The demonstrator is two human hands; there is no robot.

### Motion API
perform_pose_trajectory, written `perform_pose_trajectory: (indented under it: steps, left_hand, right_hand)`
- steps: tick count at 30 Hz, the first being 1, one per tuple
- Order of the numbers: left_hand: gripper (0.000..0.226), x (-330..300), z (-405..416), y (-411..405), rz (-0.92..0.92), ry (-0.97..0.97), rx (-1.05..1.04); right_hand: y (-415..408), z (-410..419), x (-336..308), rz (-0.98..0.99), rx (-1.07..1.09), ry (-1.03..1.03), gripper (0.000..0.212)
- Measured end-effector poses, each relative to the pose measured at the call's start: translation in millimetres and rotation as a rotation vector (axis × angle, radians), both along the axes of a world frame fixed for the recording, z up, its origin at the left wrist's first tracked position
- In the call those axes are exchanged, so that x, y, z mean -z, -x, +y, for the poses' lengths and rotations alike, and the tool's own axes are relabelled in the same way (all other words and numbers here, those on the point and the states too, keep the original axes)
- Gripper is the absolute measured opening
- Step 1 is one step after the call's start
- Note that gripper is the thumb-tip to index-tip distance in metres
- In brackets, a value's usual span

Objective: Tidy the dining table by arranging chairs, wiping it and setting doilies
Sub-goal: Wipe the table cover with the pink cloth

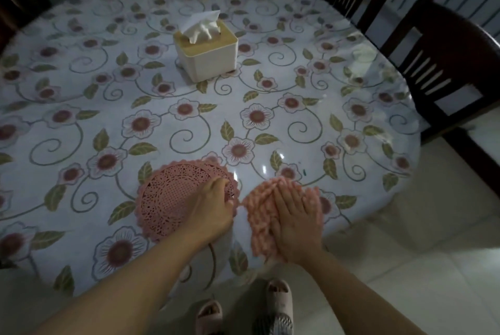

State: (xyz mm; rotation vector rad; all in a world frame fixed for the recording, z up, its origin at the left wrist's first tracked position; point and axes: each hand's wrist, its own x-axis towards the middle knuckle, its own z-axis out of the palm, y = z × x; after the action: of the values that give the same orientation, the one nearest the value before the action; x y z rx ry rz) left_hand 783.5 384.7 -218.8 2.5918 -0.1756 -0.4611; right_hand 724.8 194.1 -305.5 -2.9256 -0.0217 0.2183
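Head view: my left hand [212, 206] pinches the right edge of the pink doily [173, 199], which lies flat near the tabletop's [81, 91] front edge. Just beside it, my right hand [293, 215] presses flat, fingers straight, on the peach cloth [259, 210]. A tissue box [207, 51] stands farther back on the floral cover. Dark chairs [443, 64] stand at right on the tiled floor [433, 267].

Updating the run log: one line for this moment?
left hand: grips pink doily edge | right hand: flat on peach cloth | tissue box: table centre
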Motion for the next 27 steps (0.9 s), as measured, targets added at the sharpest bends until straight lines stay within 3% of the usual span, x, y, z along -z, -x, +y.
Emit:
perform_pose_trajectory:
  steps: [4,8,14,17,21,22,25,27]
  left_hand:
    - [0.023,3,-27,-13,-0.003,0.035,-0.034]
    - [0.038,3,-58,-27,0.046,0.033,-0.083]
    - [0.045,3,-100,-42,0.068,-0.039,-0.172]
    - [0.046,-2,-114,-43,0.087,-0.029,-0.207]
    - [0.045,-13,-123,-43,0.063,-0.055,-0.231]
    - [0.045,-16,-125,-43,0.067,-0.057,-0.237]
    - [0.048,-28,-126,-40,0.07,-0.051,-0.274]
    - [0.048,-33,-121,-39,0.045,-0.04,-0.29]
  right_hand:
    - [-40,-72,-2,0.029,0.06,0.019,0.073]
    - [-76,-158,-2,0.061,0.235,0.022,0.085]
    - [-95,-255,-14,0.032,0.465,-0.04,0.075]
    - [-95,-235,-13,-0.067,0.522,-0.173,0.067]
    - [-92,-160,-49,0.044,0.278,-0.406,0.017]
    - [-92,-141,-51,0.072,0.227,-0.432,0.013]
    - [-99,-107,-56,0.124,0.053,-0.479,0.017]
    - [-104,-95,-71,0.114,0.064,-0.555,0.022]
